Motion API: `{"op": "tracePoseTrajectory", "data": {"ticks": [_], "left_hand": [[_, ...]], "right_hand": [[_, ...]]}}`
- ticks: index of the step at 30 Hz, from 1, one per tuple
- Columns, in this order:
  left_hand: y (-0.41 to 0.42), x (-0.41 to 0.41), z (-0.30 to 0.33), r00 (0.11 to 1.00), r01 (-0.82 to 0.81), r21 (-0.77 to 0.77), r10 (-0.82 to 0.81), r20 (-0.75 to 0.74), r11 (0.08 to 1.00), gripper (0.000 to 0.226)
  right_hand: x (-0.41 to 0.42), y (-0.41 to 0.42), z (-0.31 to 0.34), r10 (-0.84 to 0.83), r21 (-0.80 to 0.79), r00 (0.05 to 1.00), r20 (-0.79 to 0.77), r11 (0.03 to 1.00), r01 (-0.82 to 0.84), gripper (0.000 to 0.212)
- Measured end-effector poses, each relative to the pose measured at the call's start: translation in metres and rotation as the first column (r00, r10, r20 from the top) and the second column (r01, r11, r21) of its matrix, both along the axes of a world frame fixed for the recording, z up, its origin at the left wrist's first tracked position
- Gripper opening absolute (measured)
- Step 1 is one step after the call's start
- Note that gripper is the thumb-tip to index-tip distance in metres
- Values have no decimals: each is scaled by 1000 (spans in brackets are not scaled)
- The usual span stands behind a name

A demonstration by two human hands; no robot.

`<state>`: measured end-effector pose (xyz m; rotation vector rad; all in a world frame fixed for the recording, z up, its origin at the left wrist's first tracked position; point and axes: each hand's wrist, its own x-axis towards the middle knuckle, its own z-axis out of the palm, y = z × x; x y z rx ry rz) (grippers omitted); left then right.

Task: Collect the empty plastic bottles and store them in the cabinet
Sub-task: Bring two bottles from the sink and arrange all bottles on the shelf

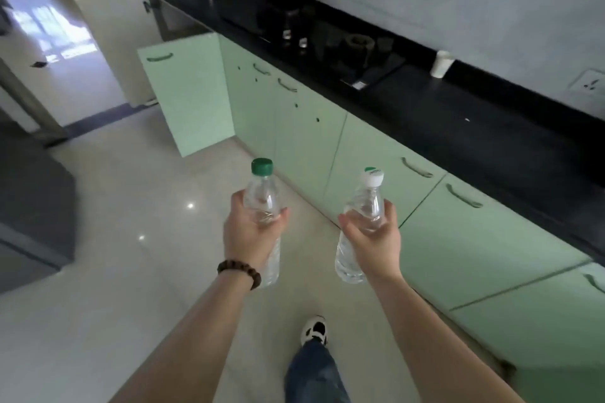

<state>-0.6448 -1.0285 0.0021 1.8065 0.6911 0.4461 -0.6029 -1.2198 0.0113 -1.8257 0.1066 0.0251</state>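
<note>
Left hand (250, 232) wrapped round clear bottle w/ green cap (263, 206), centre frame; right hand (376, 235) closed round bottle w/ white cap (361, 226), just right of it. Both upright, carried over floor. Open cabinet door (188, 95) upper left-centre, well ahead. Risks, judged: thin empty plastic may buckle or slip in grip; both hands full, so swung-out door could catch a bottle or the person's shin on approach.
</note>
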Motion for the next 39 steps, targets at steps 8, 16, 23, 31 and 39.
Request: {"op": "tracePoseTrajectory", "data": {"ticks": [8, 16, 23, 31, 39], "left_hand": [[117, 90, -9, 970, -232, 61, 236, -60, 971, 59], [225, 169, 0, 911, -404, 88, 409, -45, 910, 57], [333, 187, -7, 827, -550, 98, 557, -72, 829, 54], [500, 214, -29, 803, -585, 111, 593, -62, 803, 51], [688, 263, -5, 868, -485, 156, 495, -35, 861, 50]], "right_hand": [[142, 133, -21, 244, -6, 969, 21, 970, -244, 47], [262, 270, -21, 396, -40, 918, 34, 918, -395, 48], [307, 393, -27, 556, -72, 829, 64, 831, -552, 51], [334, 574, -40, 620, -52, 778, 98, 784, -619, 58], [371, 756, -18, 593, -25, 798, 103, 804, -594, 66]]}}
